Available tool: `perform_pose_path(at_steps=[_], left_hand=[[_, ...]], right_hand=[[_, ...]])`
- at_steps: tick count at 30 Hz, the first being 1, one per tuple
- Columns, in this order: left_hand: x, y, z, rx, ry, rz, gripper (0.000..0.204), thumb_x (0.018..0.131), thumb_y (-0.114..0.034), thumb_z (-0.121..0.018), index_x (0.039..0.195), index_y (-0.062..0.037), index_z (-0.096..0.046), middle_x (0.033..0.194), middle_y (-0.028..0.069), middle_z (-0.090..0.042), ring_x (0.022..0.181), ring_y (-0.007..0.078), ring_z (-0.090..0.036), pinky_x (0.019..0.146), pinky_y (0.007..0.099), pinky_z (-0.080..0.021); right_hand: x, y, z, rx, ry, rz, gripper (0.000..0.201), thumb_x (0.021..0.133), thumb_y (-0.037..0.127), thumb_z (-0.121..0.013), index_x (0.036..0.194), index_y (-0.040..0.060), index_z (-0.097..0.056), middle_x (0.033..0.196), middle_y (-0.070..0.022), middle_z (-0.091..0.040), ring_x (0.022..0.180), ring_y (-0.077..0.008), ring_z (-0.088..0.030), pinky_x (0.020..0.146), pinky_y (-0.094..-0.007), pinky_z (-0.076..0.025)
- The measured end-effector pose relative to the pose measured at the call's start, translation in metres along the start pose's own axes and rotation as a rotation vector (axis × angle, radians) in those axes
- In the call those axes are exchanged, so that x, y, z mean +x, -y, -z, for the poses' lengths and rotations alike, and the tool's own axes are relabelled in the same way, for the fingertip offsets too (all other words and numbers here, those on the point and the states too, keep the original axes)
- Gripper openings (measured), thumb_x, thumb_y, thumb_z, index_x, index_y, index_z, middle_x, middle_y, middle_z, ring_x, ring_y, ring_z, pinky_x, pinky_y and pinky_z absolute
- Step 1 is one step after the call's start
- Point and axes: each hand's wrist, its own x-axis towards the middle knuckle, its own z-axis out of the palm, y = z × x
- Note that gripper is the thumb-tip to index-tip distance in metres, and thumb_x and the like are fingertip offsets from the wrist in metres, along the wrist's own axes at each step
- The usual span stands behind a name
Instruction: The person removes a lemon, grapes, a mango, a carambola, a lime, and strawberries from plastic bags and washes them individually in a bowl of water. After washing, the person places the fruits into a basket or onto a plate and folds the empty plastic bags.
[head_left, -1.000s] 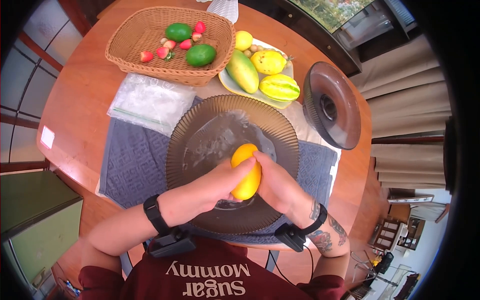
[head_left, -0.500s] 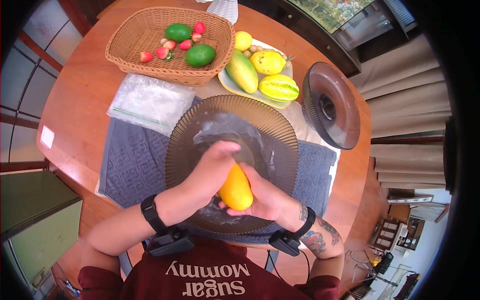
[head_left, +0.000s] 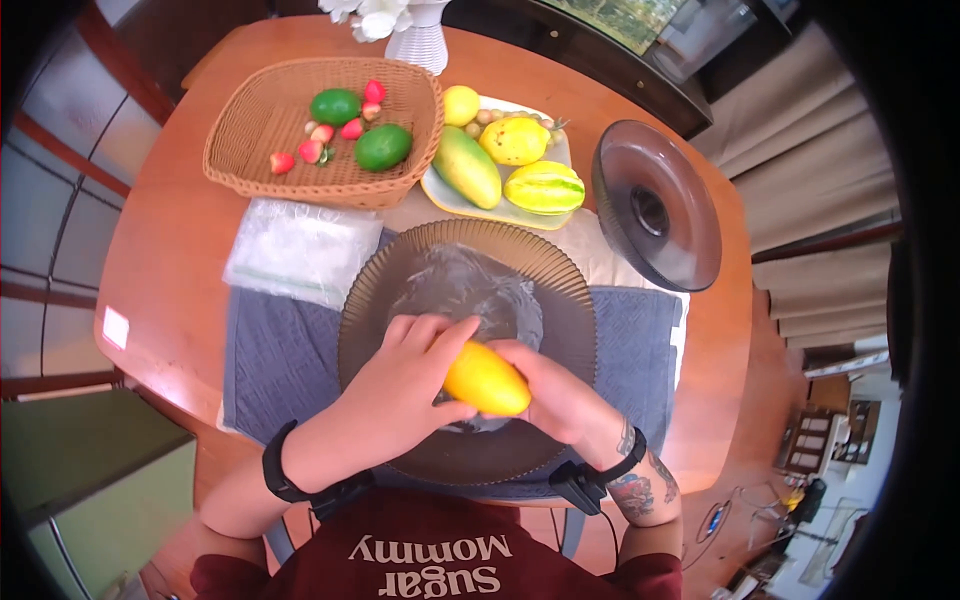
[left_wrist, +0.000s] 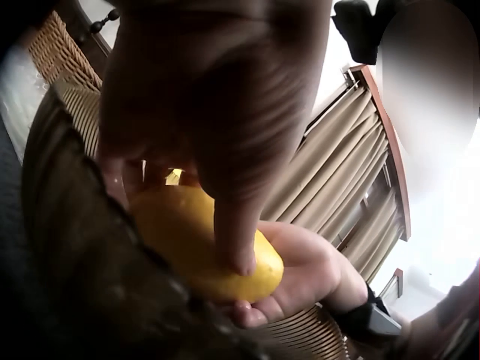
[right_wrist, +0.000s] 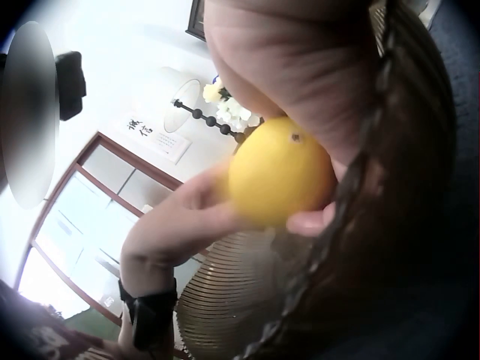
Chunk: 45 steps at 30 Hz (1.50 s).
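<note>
In the head view a smooth yellow mango (head_left: pixel 486 379) is between both hands, low over a ribbed brown glass bowl (head_left: pixel 362 300) of water. My right hand (head_left: pixel 553 394) grips its right end, thumb along the upper side; the left wrist view shows fingertips curled beneath the mango (left_wrist: pixel 187 240). My left hand (head_left: pixel 385 385) spans the mango's left end, its thumb pressed on the skin in the left wrist view. A dark stem scar faces the camera on the mango (right_wrist: pixel 281 172) in the right wrist view. The palms partly hide the fruit.
A wicker basket (head_left: pixel 270 115) with green and red fruit stands at the back left. Beside it, a plate (head_left: pixel 480 209) bears more yellow and green fruit. A second glass bowl (head_left: pixel 690 205) is at right. A plastic bag (head_left: pixel 300 250) lies by the blue towel (head_left: pixel 275 350).
The mango has turned between the hands, from nearly upright in the head view to slanting down rightward. My left fingers have spread over its left end. The head view has shifted slightly.
</note>
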Motion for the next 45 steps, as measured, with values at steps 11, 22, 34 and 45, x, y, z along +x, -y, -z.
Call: perform_pose_path(at_steps=[11, 22, 34, 45], left_hand=[[-0.011, -0.015, 0.001, 0.050, 0.040, 0.233, 0.065, 0.081, -0.048, -0.075, 0.120, -0.0004, -0.053, 0.105, 0.0185, -0.064, 0.095, 0.0392, -0.066, 0.079, 0.0454, -0.053], [-0.027, -0.023, 0.025, -0.028, 0.149, 0.268, 0.059, 0.077, -0.045, -0.079, 0.116, -0.0056, -0.061, 0.102, 0.0157, -0.068, 0.092, 0.0356, -0.069, 0.078, 0.0408, -0.055], [-0.049, -0.010, 0.043, -0.222, -0.051, 0.255, 0.069, 0.074, -0.048, -0.081, 0.116, 0.0030, -0.062, 0.099, 0.0140, -0.068, 0.088, 0.0229, -0.069, 0.077, 0.0311, -0.052], [-0.039, -0.002, 0.034, -0.255, -0.051, 0.203, 0.059, 0.088, -0.051, -0.066, 0.112, 0.0027, -0.062, 0.095, 0.0120, -0.066, 0.082, 0.0193, -0.066, 0.070, 0.0293, -0.050]], right_hand=[[-0.041, -0.019, -0.015, -0.093, -0.101, 0.406, 0.053, 0.103, 0.018, -0.054, 0.150, 0.0117, -0.031, 0.133, -0.0109, -0.049, 0.114, -0.0184, -0.058, 0.096, -0.0350, -0.053], [-0.054, -0.023, -0.030, -0.424, -0.308, 0.610, 0.044, 0.092, 0.009, -0.068, 0.134, 0.0069, -0.056, 0.117, -0.0114, -0.061, 0.098, -0.0168, -0.066, 0.082, -0.0293, -0.057], [-0.046, -0.033, -0.025, -0.657, -0.104, 0.588, 0.023, 0.087, 0.019, -0.072, 0.098, 0.0046, -0.056, 0.092, -0.0095, -0.061, 0.089, -0.0301, -0.065, 0.074, -0.0387, -0.051], [-0.042, -0.038, -0.014, -0.868, 0.034, 0.799, 0.015, 0.092, 0.017, -0.063, 0.097, 0.0058, -0.054, 0.091, -0.0104, -0.057, 0.089, -0.0334, -0.060, 0.076, -0.0423, -0.049]])
